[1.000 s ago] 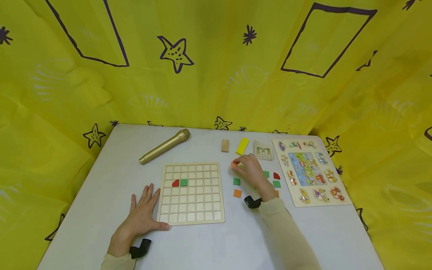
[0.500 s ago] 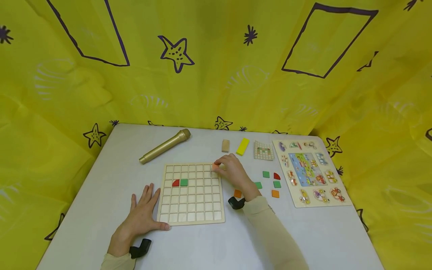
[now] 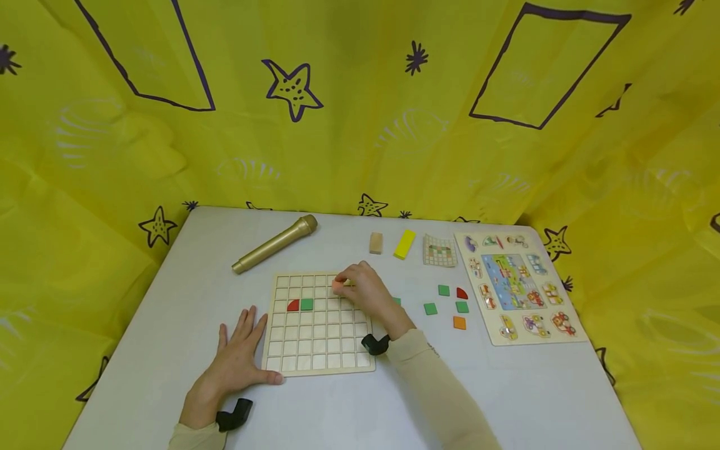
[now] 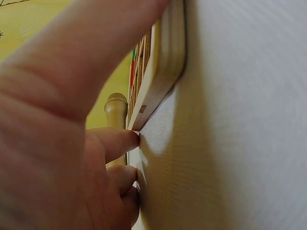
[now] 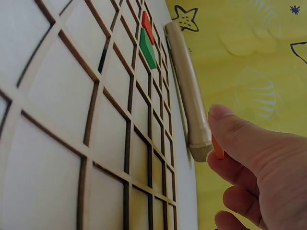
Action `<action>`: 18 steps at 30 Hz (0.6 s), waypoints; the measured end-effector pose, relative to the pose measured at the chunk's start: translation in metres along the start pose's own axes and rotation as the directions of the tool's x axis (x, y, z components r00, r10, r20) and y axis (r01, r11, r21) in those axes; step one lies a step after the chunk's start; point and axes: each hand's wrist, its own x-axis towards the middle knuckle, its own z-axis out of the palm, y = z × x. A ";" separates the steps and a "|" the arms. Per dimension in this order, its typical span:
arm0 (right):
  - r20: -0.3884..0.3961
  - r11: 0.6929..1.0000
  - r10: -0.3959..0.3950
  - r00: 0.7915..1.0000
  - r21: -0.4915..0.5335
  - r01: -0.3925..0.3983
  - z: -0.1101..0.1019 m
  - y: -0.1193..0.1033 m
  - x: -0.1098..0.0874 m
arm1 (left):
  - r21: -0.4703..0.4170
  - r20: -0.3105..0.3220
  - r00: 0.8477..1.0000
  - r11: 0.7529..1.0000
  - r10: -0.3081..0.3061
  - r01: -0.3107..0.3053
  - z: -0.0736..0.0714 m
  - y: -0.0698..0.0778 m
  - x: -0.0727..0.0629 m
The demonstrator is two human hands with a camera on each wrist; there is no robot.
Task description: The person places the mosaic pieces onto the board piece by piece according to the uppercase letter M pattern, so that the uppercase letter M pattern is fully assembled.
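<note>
Over the upper right part of a wooden grid board (image 3: 318, 331), my right hand (image 3: 368, 292) pinches a small orange square tile (image 5: 218, 147) between thumb and finger. A red quarter-circle tile (image 3: 293, 305) and a green square tile (image 3: 306, 304) sit side by side in cells of the board's third row. My left hand (image 3: 239, 356) lies at the board's lower left corner, fingers spread and straight on the table. Its thumb lies along the board's front edge, and its fingertips (image 4: 134, 139) are right at the left side.
Right of the board lie loose tiles, among them a green square (image 3: 430, 309), a red quarter-circle (image 3: 462, 293) and an orange square (image 3: 459, 322). Behind are a gold microphone (image 3: 275, 244), wooden block (image 3: 375, 243), yellow block (image 3: 404, 244) and pattern card (image 3: 440, 251). A picture puzzle (image 3: 520, 287) lies far right.
My right hand has carried the orange tile leftward from the loose tiles to over the grid board. The left hand has stayed in place.
</note>
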 end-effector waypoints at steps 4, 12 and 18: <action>0.022 1.000 -0.001 1.000 -0.021 0.002 0.006 -0.002 0.001 | 0.000 0.002 1.000 1.000 0.001 -0.001 0.000 0.000 0.000; 0.073 0.999 -0.006 0.997 -0.048 0.010 0.015 -0.012 0.002 | -0.005 -0.001 1.000 1.000 0.002 -0.002 0.001 0.000 0.000; 0.086 0.999 -0.018 0.996 -0.048 0.022 0.022 -0.016 0.001 | 0.003 0.003 1.000 1.000 -0.002 0.002 0.001 0.000 0.001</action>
